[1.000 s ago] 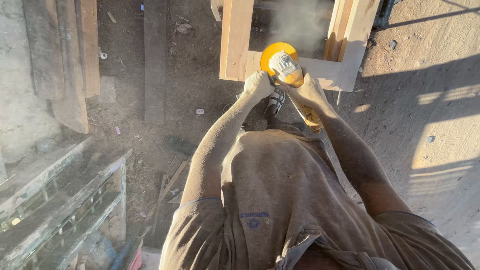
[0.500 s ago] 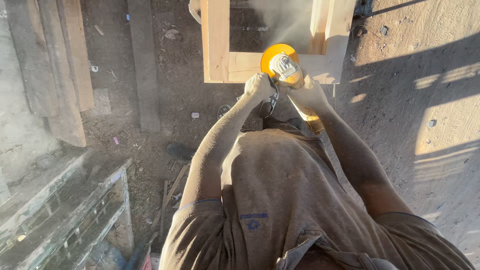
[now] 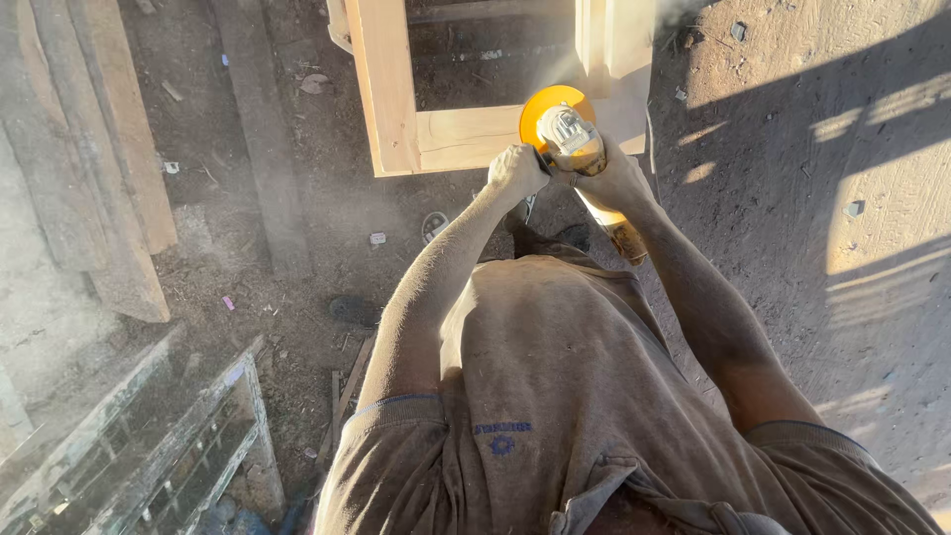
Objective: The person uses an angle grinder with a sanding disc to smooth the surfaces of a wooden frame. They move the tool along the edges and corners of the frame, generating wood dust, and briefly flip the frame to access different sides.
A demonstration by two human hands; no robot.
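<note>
Grinder [image 3: 570, 134] on frame [image 3: 466, 134], planks [image 3: 109, 149] left

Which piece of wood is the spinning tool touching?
The pale, fresh-cut wooden frame at the top, under the yellow-guarded grinder that both hands hold. The grey weathered planks leaning at the left and the dark board on the ground lie apart, untouched.

Bare dirt floor [image 3: 792, 119] strewn with wood chips and small debris, lit by low warm sunlight that throws long striped shadows at right. Weathered wooden planks [image 3: 109, 159] lie at left, near a dusty metal-framed rack [image 3: 168, 436] at lower left.
</note>
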